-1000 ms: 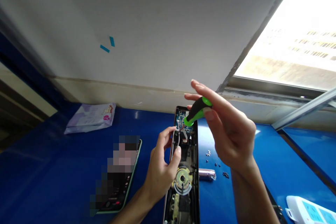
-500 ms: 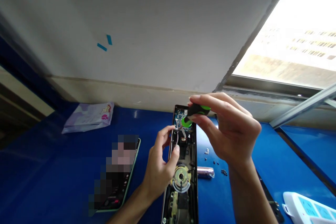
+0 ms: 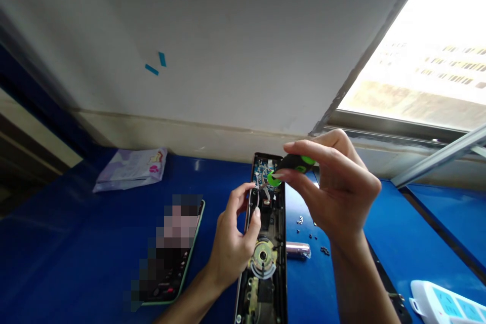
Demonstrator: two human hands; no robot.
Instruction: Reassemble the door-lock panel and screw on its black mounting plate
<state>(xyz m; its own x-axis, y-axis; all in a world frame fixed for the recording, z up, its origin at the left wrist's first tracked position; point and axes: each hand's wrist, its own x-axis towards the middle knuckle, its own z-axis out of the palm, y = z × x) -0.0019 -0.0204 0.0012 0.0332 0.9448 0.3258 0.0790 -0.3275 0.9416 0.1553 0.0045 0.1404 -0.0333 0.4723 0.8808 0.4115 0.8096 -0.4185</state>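
Note:
A long black door lock housing (image 3: 270,225) lies open on the blue table, its inner parts showing. At its far end sits a blue-green circuit board (image 3: 260,167) with thin pale wires (image 3: 258,196) running from it. My left hand (image 3: 234,235) grips the housing's left edge, thumb over the rim beside a wire and forefinger near the board. Between thumb and fingers my right hand (image 3: 337,187) holds a black and green screwdriver (image 3: 294,164), tilted, above the board. The shaft points down-left toward the wires near my left forefinger; whether its tip touches anything I cannot tell.
Several small screws (image 3: 324,251) and a pinkish cylinder (image 3: 298,250) lie right of the housing. A phone (image 3: 178,268) lies to the left, with a white-purple packet (image 3: 131,169) behind it. A white power strip (image 3: 444,301) sits at right; the wall (image 3: 228,61) rises behind.
My right hand has shifted slightly right and the screwdriver leans over more, its green collar now farther right. My left hand stays on the housing. The view has moved a little.

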